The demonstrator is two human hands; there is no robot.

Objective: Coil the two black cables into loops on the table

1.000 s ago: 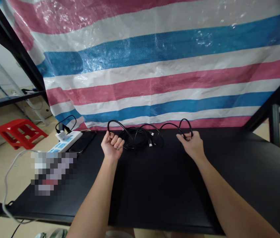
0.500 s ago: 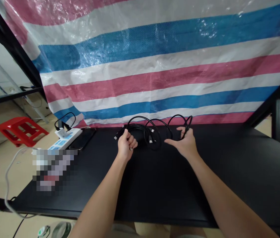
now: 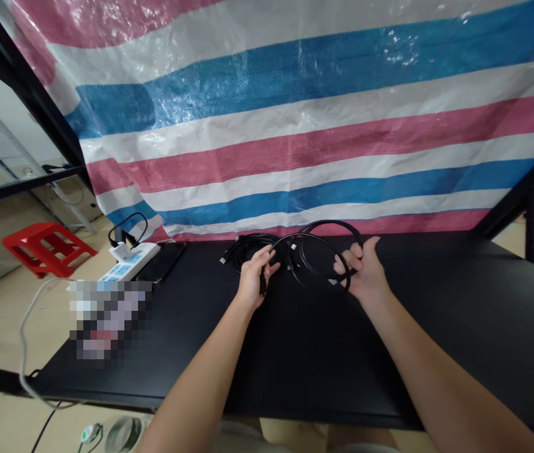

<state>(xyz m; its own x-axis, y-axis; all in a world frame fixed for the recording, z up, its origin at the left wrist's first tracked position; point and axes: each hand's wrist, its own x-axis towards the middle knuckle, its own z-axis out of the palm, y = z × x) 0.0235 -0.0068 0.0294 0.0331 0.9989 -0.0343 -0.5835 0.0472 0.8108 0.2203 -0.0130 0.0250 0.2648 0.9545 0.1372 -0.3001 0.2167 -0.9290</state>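
A black cable [image 3: 327, 239] hangs in loops between my two hands, above the black tabletop [image 3: 305, 352]. My left hand [image 3: 254, 277] is closed on one stretch of it, with a dark end pointing down below the fingers. My right hand [image 3: 364, 267] grips the looped part, thumb raised, and a light metal connector [image 3: 333, 282] shows beside its fingers. Behind my left hand lies a pile of coiled black cables [image 3: 243, 248] with several silver plug ends; part of the pile is hidden by the hand and the loops.
A white power strip [image 3: 128, 267] with a charger plugged in lies at the left, alongside a dark phone [image 3: 163, 261]. A blurred-out patch [image 3: 109, 324] covers something nearer. Striped plastic sheeting [image 3: 295, 145] hangs behind the table. A red stool [image 3: 50, 248] stands on the floor.
My right hand has closed on the cable's loops and turned thumb up. My left hand has moved slightly right, and the loops between the hands are gathered into a rounder coil.
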